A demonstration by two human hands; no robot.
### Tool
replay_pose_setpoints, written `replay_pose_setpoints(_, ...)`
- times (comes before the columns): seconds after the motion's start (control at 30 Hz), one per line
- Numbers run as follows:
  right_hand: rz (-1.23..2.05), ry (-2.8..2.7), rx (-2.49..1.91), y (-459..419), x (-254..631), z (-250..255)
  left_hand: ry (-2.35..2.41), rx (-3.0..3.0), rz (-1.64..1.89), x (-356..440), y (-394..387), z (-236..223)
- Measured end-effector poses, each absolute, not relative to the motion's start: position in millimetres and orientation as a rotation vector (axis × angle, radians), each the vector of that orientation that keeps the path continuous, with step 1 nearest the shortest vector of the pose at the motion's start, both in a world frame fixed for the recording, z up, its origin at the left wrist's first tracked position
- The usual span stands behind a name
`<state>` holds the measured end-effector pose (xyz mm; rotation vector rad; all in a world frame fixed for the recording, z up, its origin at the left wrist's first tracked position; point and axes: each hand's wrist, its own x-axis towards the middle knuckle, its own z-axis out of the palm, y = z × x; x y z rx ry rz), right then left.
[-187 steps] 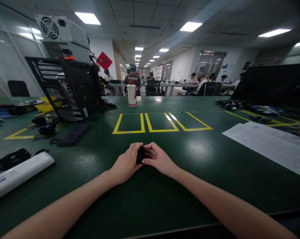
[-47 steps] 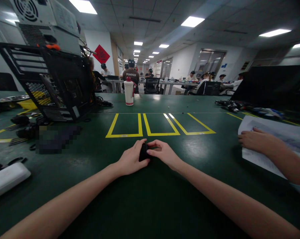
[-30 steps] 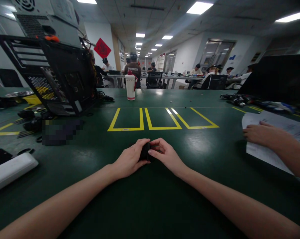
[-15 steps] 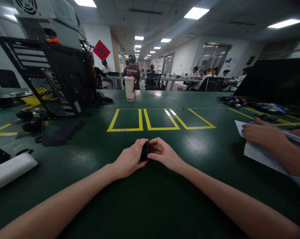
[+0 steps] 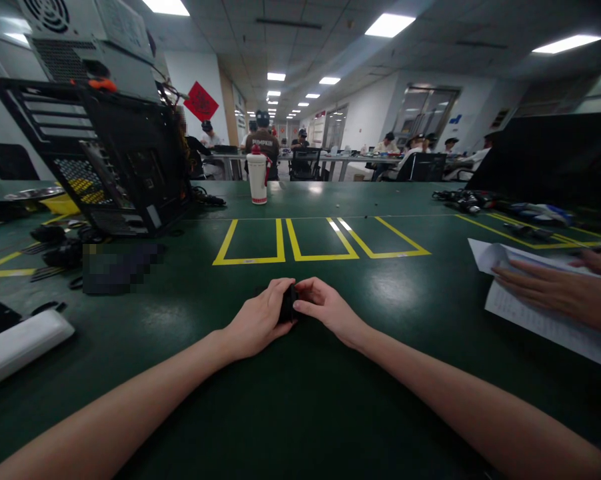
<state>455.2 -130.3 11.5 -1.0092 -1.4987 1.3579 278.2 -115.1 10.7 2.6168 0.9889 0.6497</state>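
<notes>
Dark green worktop [image 5: 300, 413] lies beneath a small black object [image 5: 287, 307], held in the curled left hand [image 5: 262, 320]; the right hand [image 5: 329, 312], half closed, has its thumb tip at the object's right edge, though I cannot tell whether it grips. Beyond lie yellow tape outlines [image 5: 325, 257], then a white cup [image 5: 258, 181], while to the right a co-worker's hand [image 5: 550, 288] is over papers [image 5: 513, 317].

Left hand [image 5: 261, 316] cupped; right hand [image 5: 326, 311] curled, facing it.

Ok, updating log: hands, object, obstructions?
Left hand holds small black object; right hand at its edge. Co-worker's hand over printed white paper, off right, not blocking.
</notes>
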Motion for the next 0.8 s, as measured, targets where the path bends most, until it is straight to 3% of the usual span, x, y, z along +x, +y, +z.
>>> replay_pose_setpoints(0.8, 1.249, -1.636, -0.951, -136.3, 457.5, 12.2, 0.999, 2.632, 0.663, 279.1, -116.9, 10.8)
